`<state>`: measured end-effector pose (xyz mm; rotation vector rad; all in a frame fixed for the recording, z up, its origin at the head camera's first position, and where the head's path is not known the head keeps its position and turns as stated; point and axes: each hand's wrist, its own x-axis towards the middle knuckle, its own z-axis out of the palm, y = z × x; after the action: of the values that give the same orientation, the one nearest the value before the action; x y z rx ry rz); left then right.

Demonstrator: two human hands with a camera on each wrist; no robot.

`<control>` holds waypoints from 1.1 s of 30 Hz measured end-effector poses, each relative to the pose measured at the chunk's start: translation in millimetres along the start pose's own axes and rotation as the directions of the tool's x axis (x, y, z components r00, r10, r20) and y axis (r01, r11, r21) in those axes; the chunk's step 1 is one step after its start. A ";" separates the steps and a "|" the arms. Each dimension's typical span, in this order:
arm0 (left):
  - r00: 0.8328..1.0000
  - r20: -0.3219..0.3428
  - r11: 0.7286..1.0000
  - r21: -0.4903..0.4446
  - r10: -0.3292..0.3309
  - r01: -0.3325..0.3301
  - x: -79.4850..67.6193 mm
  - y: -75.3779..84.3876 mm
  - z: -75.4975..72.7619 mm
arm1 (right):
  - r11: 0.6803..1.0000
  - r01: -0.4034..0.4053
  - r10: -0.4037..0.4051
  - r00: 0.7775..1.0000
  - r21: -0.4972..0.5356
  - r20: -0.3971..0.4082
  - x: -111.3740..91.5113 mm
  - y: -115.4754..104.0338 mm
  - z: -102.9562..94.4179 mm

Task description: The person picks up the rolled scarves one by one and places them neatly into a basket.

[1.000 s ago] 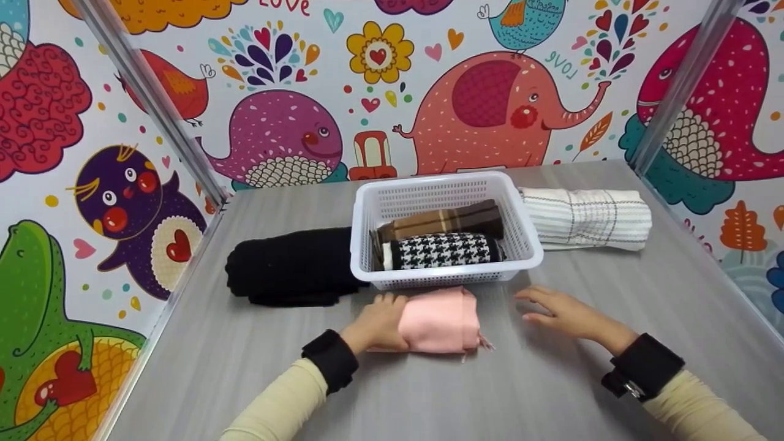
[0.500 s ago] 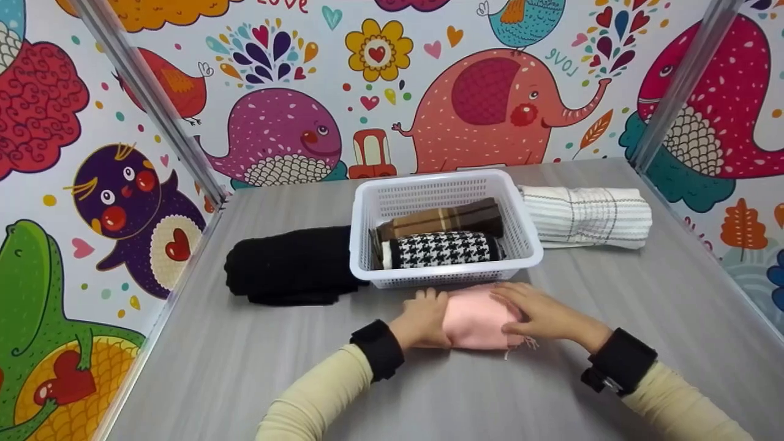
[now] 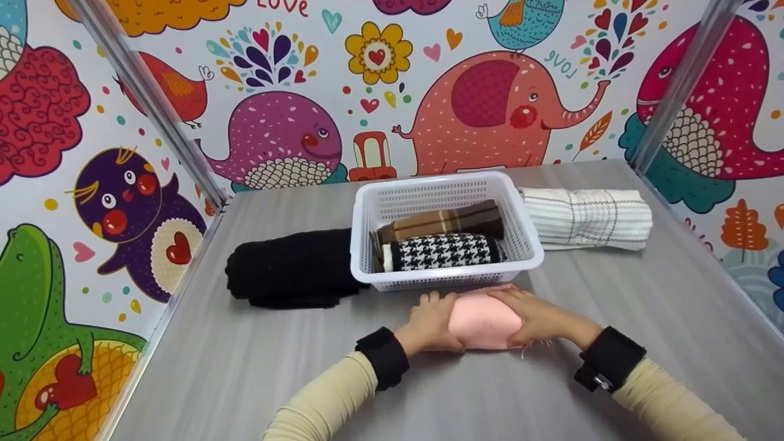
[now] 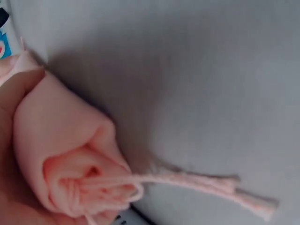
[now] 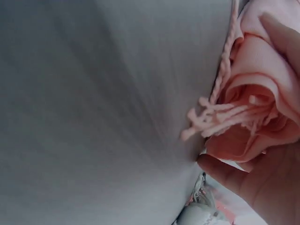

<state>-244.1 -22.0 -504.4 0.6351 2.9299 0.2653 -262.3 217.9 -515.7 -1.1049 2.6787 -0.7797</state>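
Observation:
A rolled pink scarf (image 3: 485,321) with twisted fringe lies on the table just in front of the white basket. My left hand (image 3: 430,323) grips its left end, thumb on the near side and fingers over the far side. At the other end, my right hand (image 3: 542,315) holds the roll the same way. In the left wrist view the scarf's coiled end (image 4: 89,183) shows, with fringe trailing across the table. The right wrist view has the opposite coiled end (image 5: 253,108), its tassels hanging out beside my fingers.
The white plastic basket (image 3: 447,278) holds a brown plaid roll (image 3: 441,222) and a black-and-white houndstooth roll (image 3: 444,251). A black rolled cloth (image 3: 294,266) lies left of it, a white striped roll (image 3: 585,218) right. Patterned walls edge the grey table (image 3: 465,398).
The pink scarf has shifted right along the table with my left hand. My right hand has come in from the right and taken hold of its right end.

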 end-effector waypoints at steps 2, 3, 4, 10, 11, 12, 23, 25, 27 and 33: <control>0.999 0.048 0.997 -0.080 0.016 -0.012 -2.7 -7.3 -3.8 | 1.000 -0.006 0.006 1.000 -0.012 0.002 0.7 0.5 0.7; 0.997 0.076 0.993 -0.118 0.021 -0.012 -4.1 -11.2 -6.2 | 1.000 -0.008 0.008 1.000 -0.016 0.004 1.3 0.6 1.0; 0.995 0.101 0.988 -0.156 0.025 -0.009 -5.1 -15.4 -8.1 | 1.000 -0.008 0.008 1.000 -0.021 0.006 2.2 0.8 1.1; 0.992 0.121 0.950 -0.312 0.025 0.015 -9.6 -36.3 -9.1 | 1.000 -0.024 0.024 0.999 -0.014 0.027 9.3 3.2 -0.1; 0.994 0.111 0.944 -0.330 0.023 0.015 -10.2 -37.9 -7.5 | 0.999 -0.035 0.035 0.999 0.001 0.033 10.3 3.6 -0.4; 0.995 0.100 0.937 -0.349 0.017 0.019 -10.9 -38.9 -5.8 | 0.999 -0.047 0.046 0.998 0.021 0.040 11.3 3.9 -0.6; 0.997 0.075 0.935 -0.352 -0.024 0.048 -8.7 -37.2 0.5 | 0.992 0.037 -0.039 0.999 -0.118 -0.013 17.0 5.5 -0.4; 0.997 0.072 0.948 -0.314 -0.040 0.060 -9.5 -34.9 -0.1 | 0.979 0.050 -0.060 0.997 -0.197 -0.042 15.4 5.0 0.3; 0.996 0.066 0.957 -0.281 -0.055 0.072 -10.7 -31.7 -0.4 | 0.971 0.057 -0.073 0.995 -0.234 -0.061 13.3 4.3 1.0; 0.997 0.020 0.971 -0.226 -0.081 0.083 -13.6 -24.8 1.0 | 0.982 0.074 -0.087 0.994 -0.176 -0.070 8.8 3.3 2.2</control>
<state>-241.5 -49.8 -509.0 0.4786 2.8480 0.5741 -270.0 212.9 -518.7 -1.2541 2.8281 -0.6228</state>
